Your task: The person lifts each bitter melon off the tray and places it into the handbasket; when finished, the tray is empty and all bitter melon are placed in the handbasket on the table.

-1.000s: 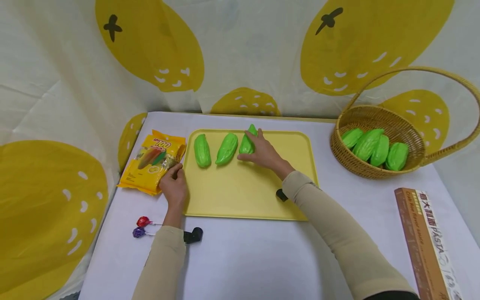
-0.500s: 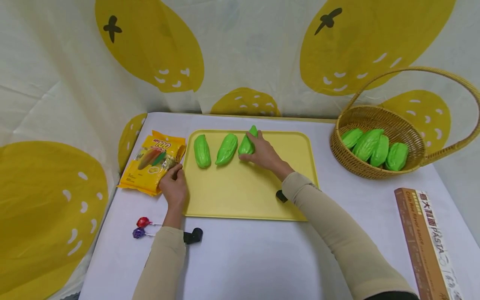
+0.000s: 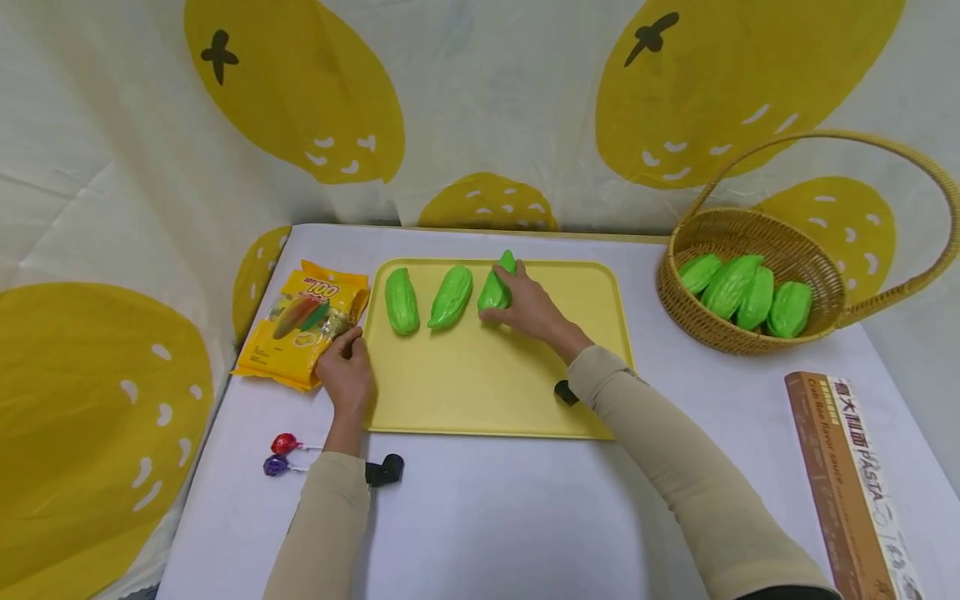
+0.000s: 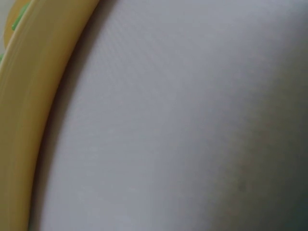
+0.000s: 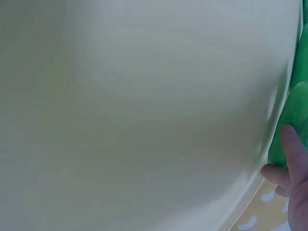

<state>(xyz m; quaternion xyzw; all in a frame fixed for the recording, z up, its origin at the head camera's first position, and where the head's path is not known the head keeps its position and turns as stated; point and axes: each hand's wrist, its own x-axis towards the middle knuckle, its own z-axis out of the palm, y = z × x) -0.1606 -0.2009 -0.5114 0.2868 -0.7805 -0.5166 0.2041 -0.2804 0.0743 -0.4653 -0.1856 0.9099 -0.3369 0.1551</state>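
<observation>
Pinching a green gourd (image 3: 491,293) at upper centre on the tray (image 3: 495,383) with the right hand (image 3: 531,310); resting the left hand (image 3: 347,373) centre-left, unclear whether gripping; perhaps risking rolling by pinching loosely.

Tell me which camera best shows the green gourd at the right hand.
The head view: the green gourd lies fully in frame, partly covered by the right hand. The right wrist view cuts it off at the edge; the left wrist view shows only green slivers, unidentifiable.
</observation>
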